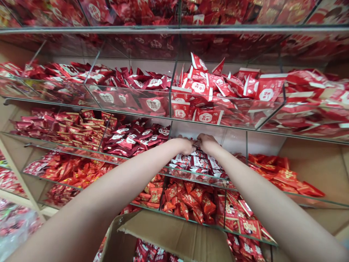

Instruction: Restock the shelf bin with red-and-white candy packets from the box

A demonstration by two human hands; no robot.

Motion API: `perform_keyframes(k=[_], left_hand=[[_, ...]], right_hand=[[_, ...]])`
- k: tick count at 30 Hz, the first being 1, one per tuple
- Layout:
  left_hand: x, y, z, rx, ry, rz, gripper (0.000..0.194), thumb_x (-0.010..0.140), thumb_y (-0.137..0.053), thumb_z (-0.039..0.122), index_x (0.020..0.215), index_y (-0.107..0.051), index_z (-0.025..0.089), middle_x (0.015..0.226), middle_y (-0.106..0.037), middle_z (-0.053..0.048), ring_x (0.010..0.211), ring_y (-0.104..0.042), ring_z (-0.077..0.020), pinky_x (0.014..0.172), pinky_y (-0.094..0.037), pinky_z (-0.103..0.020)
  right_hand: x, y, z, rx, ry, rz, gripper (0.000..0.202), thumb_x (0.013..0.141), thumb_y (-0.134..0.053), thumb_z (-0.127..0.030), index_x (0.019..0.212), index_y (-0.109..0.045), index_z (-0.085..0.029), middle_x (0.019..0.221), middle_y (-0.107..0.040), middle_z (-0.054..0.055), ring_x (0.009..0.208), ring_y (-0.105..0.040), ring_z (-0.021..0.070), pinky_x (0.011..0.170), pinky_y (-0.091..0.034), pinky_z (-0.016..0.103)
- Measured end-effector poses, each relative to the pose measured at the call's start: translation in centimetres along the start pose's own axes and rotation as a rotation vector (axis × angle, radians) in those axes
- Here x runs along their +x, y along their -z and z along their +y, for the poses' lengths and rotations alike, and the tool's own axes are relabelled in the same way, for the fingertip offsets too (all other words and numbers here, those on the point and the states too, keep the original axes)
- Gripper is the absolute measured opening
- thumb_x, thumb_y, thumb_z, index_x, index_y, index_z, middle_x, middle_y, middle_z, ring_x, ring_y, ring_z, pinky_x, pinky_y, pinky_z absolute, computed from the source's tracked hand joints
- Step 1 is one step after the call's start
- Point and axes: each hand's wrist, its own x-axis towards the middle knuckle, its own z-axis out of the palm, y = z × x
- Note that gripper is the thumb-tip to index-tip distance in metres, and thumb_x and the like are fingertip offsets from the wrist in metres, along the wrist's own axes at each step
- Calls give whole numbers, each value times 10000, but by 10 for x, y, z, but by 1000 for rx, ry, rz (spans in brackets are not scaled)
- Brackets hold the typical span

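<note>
Both arms reach forward into a glass-fronted shelf compartment. My left hand (185,145) and my right hand (207,143) are close together at its back, fingers bent over small dark red and white packets (195,162). A small packet seems to be between the fingertips, but what each hand grips is too small to make out. More of these packets lie in rows below the hands, behind the glass edge. An open cardboard box (174,233) stands below, holding dark red packets (152,253), partly hidden by its flap.
Glass dividers and shelf edges surround the hands. A shelf edge (191,123) runs just above them, with red packets (204,85) over it. Dark red packets (133,138) lie left, orange-red packets (286,176) right, and more orange-red packets (188,198) below.
</note>
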Motion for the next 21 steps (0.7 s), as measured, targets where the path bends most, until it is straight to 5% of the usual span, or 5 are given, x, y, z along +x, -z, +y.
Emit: perform_keyframes(k=[21], left_hand=[[-11,-4,1,2,-4,70,615,745,-312,580,1257,-385,248,1208,-526,-167,1119,-433,-379,836,-399,-514]], right_hand=[[-12,1,0,45,-62,52,435,687,-448,-98,1119,-501,-116,1075,-602,131,988,-540,205,782,-405,253]])
